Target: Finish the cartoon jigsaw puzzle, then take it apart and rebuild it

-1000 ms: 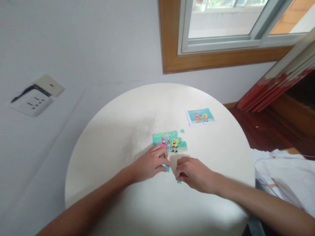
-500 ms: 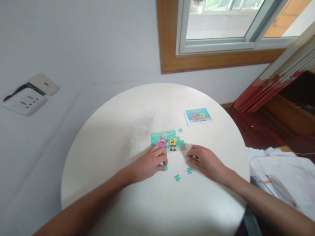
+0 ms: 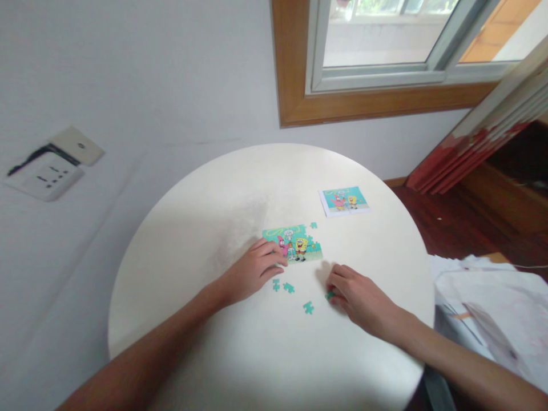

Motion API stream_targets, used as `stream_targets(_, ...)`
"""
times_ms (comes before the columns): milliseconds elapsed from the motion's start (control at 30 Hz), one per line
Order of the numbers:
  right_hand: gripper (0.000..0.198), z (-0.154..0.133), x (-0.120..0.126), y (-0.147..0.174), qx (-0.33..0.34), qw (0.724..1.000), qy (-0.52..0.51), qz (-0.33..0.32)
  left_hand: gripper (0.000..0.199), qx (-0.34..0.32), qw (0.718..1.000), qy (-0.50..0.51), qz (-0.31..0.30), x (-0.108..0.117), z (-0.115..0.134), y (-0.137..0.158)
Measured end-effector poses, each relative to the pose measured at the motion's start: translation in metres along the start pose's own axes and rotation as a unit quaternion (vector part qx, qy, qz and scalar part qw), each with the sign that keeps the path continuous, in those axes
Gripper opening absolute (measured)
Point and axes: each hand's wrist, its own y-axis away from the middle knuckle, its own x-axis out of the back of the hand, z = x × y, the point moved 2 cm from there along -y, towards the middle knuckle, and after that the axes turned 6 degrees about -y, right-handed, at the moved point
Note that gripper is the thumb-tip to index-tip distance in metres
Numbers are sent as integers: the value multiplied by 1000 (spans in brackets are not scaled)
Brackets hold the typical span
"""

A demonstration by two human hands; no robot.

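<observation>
A partly assembled cartoon jigsaw puzzle [image 3: 302, 242] lies on the round white table [image 3: 274, 354], its upper right corner ragged. My left hand [image 3: 259, 265] rests over the puzzle's lower left part, fingers stretched out and holding nothing. My right hand [image 3: 349, 288] is to the lower right of the puzzle, fingers closed on a teal puzzle piece [image 3: 329, 295], mostly hidden under them. Loose teal pieces lie between the hands: a small piece [image 3: 276, 285], a second piece [image 3: 289, 287] and a third piece [image 3: 308, 307]. One more loose piece [image 3: 314, 225] sits by the ragged corner.
A picture card [image 3: 345, 201] with the same cartoon lies at the table's back right. Behind stand a white wall [image 3: 171, 74] with a socket [image 3: 51, 174] and a wood-framed window [image 3: 385, 103]. White cloth or bags [image 3: 492, 319] lie at the right.
My left hand has moved up onto the puzzle, uncovering two loose pieces below it. My right hand has moved down and closed on the piece that lay beside it.
</observation>
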Motion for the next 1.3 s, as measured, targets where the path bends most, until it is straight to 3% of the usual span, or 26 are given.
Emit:
stream_targets(267, 13, 3, -1, 0, 8, 999, -26, 19, 9, 2, 996, 10, -92, 14, 3, 4)
stream_targets(333, 15, 2, 1, -2, 8, 999, -29, 26, 4, -8, 995, 12, -99, 11, 7, 4)
stream_targets(700, 18, -18, 18, -28, 28, 995, -52, 76, 14, -17, 992, 35, -122, 8, 14, 9)
stream_targets(1067, 13, 38, 57, -107, 10, 980, -24, 200, 18, -55, 977, 107, -178, 4, 12, 8)
stream_targets(1200, 14, 48, 57, -116, 10, 975, -47, 216, 5, -5, 979, 102, -178, 10, 13, 5)
stream_targets(1300, 14, 50, 52, -114, 14, 976, -57, 212, 13, 19, 977, 109, -183, 14, 25, 5)
